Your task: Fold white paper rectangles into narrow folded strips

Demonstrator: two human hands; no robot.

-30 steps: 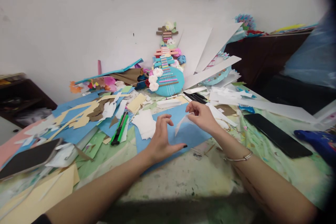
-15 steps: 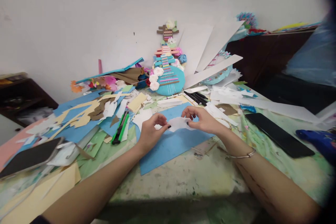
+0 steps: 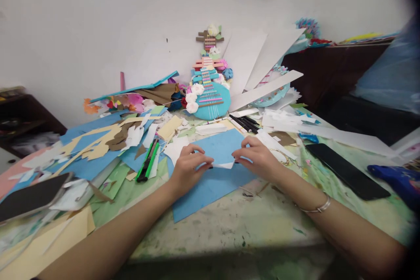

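Note:
Between my two hands a small piece of white paper (image 3: 224, 165) is stretched, seen nearly edge-on as a thin strip. My left hand (image 3: 192, 164) pinches its left end between thumb and fingers. At the other end my right hand (image 3: 254, 156) pinches it the same way. Below the hands lies a sheet of blue paper (image 3: 203, 194), flat on the table. A green and black utility knife (image 3: 148, 161) rests to the left of my left hand. Several black pens (image 3: 244, 123) lie just beyond my right hand.
Paper scraps (image 3: 120, 138) cover the left of the table. A decorated blue paper instrument (image 3: 215, 100) leans against the wall at the back. One dark phone (image 3: 348, 170) lies at the right, another (image 3: 36, 197) at the left. A blue glue gun-like object (image 3: 393, 179) sits at the right edge.
The white paper has tilted from showing its broad face to a narrow strip. My right hand has shifted slightly right and down, its fingers now straighter. Both hands still hold the paper.

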